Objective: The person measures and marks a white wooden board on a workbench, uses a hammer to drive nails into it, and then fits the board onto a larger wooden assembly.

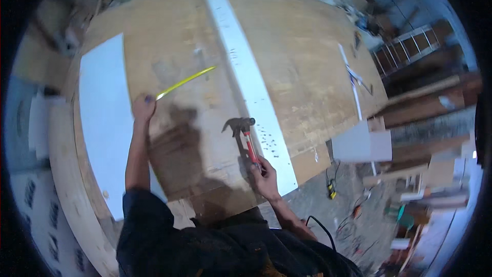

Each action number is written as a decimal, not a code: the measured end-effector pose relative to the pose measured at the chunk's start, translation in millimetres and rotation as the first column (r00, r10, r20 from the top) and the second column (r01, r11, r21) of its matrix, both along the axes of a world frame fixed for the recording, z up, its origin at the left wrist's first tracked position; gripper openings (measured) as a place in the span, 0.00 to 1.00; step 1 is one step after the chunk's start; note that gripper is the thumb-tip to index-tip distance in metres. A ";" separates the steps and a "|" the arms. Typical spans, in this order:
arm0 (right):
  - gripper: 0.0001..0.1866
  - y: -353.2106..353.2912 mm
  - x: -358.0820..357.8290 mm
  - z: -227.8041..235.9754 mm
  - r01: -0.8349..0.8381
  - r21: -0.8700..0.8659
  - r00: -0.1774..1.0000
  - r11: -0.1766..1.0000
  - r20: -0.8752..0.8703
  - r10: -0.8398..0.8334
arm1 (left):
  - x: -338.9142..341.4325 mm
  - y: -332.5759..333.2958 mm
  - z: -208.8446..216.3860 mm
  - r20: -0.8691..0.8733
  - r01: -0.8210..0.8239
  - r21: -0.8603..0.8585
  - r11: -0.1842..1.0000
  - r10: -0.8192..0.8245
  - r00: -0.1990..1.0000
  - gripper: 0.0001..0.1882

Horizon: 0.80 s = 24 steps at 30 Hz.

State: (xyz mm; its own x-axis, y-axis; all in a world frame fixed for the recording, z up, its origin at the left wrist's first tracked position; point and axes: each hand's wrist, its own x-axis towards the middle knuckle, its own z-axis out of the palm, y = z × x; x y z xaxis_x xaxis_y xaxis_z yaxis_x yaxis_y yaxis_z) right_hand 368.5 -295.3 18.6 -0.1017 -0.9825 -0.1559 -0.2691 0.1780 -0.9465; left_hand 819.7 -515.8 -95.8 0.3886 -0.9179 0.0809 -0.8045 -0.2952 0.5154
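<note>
My right hand [266,180] is wrapped round the red handle of a claw hammer [250,146], whose dark head points away from me. Beneath the hammer's head runs the edge of a long white board [246,66]. Small dark pieces, perhaps screws or nails, lie scattered on that board. My left hand [144,107] is closed on a tape measure; its case is mostly hidden by the fingers. The yellow tape blade [187,78] sticks out to the right and ends short of the white board. Left of that hand lies a wide white panel [102,107].
Everything rests on a large wooden worktable [307,46]. A narrow white strip [356,95] and thin tools lie on its right side. Beyond the right edge are a white box-like piece [361,143], a yellow-black tool [331,190] with cables on the floor, and stacked boards [425,107].
</note>
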 end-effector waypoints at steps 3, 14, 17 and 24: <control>0.21 25.6 -44.3 21.5 0.123 0.013 0.992 0.992 -0.030 -0.122 | -5.3 70.7 11.9 -0.264 0.003 -0.143 0.990 -0.041 0.964 0.19; 0.23 200.8 -207.3 -15.7 0.721 0.026 0.693 0.692 -0.047 -0.720 | -195.9 160.7 75.3 -0.105 0.339 -0.072 0.938 -0.346 0.932 0.25; 0.25 254.0 -247.7 -50.0 0.788 0.061 0.610 0.612 -0.203 -0.766 | -220.4 133.9 25.8 -0.230 0.477 -0.222 0.850 -0.521 0.822 0.19; 0.23 485.3 -266.4 -157.1 0.826 0.553 0.455 0.110 -0.538 -0.709 | -459.7 82.0 66.5 -0.034 0.908 -0.002 0.419 -0.908 0.418 0.26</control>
